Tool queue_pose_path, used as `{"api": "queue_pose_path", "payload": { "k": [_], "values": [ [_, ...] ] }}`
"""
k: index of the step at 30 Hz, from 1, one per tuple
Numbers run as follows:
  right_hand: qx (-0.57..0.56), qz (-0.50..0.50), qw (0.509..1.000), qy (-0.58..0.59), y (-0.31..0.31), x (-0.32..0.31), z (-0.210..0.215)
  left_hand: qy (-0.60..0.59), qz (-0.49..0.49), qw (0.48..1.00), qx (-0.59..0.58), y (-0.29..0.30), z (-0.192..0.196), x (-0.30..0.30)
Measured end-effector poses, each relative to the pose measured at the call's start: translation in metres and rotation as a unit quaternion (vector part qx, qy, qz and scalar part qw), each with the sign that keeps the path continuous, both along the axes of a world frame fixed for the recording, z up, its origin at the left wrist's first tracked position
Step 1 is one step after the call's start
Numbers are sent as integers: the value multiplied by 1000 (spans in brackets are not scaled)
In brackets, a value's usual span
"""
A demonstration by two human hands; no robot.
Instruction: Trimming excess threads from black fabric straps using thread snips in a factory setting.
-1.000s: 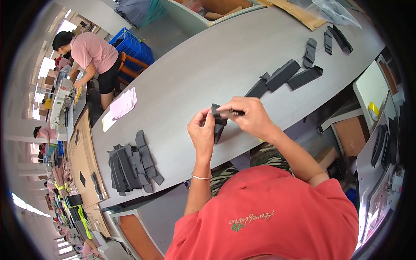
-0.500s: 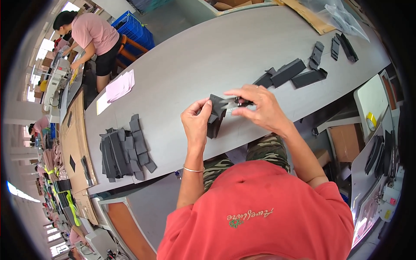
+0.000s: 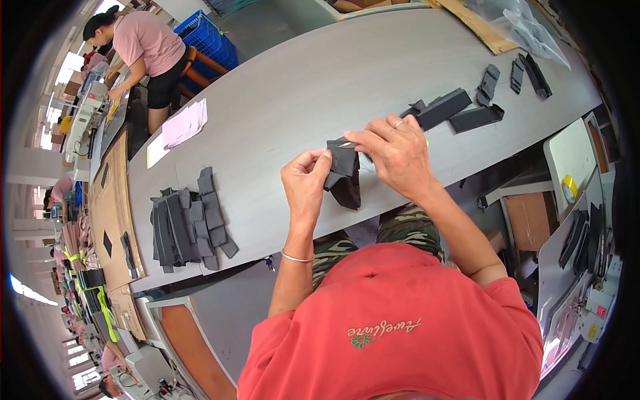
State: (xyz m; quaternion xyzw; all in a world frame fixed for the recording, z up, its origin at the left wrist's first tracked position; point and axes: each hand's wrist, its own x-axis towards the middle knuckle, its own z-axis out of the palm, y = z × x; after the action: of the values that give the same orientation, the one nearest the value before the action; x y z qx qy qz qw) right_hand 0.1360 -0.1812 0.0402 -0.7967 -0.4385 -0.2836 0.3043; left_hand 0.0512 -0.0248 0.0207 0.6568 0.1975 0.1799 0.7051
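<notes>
My left hand (image 3: 308, 181) pinches a folded dark grey fabric piece (image 3: 344, 164) between thumb and fingers, above the table's near edge. The lower part of the piece hangs down toward my lap. My right hand (image 3: 399, 155) is closed around small thread snips (image 3: 345, 144), whose metal tip shows at the top edge of the fabric. Most of the snips is hidden under my fingers. Beyond my right hand, more dark fabric pieces (image 3: 445, 109) lie on the grey table (image 3: 280, 100).
A bundle of dark strips (image 3: 190, 223) lies at the left, with pink and yellow paper sheets (image 3: 185, 127) behind it. Clear plastic (image 3: 520, 30) and cardboard (image 3: 477, 27) sit at the far right. A co-worker (image 3: 148, 47) stands bent over a machine beyond the table's left side.
My right hand has turned over and closed, its fingers coming nearer to the fabric's top edge. The snips, plainly visible before, are now mostly covered. My left hand has barely shifted.
</notes>
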Motion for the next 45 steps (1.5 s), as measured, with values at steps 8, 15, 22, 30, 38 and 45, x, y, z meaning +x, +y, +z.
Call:
{"api": "queue_pose_path", "payload": {
  "k": [8,15,22,30,38,45],
  "values": [
    [-2,-5,1000,-18,1,-2,-2,-6,0,1000,6,-2,2,-2],
    [-12,-6,999,-30,-1,-3,-1,-18,-5,1000,4,-4,3,-4],
    [132,12,976,174,-4,-1,6,-29,6,998,-63,4,1,-4],
    [55,12,988,141,-12,-5,7,-35,40,994,-96,4,2,-4],
    [58,22,994,91,-8,-5,8,-28,23,995,-96,3,1,-4],
    [63,20,993,101,-10,-5,4,-10,-4,991,-135,3,-2,-3]
  ]
}}
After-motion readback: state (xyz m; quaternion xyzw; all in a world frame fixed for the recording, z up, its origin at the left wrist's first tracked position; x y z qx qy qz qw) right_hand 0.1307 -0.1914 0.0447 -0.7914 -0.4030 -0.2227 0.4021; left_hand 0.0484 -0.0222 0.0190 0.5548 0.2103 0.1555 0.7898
